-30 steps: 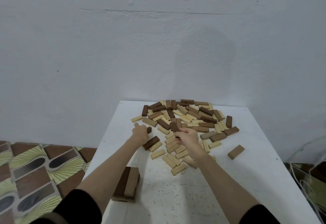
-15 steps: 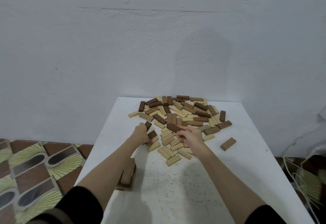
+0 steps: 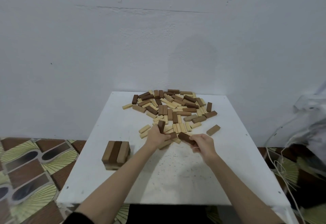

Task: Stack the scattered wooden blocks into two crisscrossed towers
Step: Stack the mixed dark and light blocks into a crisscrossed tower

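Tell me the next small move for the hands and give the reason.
Probably carry the dark blocks to the started tower and lay them crosswise. The left hand grips two dark blocks, the right hand one dark block, and the tower's top layer looks full.

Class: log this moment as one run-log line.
left hand: holds dark blocks | right hand: holds dark block | started tower: table's left | pile: unsorted

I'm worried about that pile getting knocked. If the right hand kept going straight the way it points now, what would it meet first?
Probably the left hand and the dark blocks it grips: the right hand points its own dark block that way, just short of them. Depth is unclear; the pile lies farther back.
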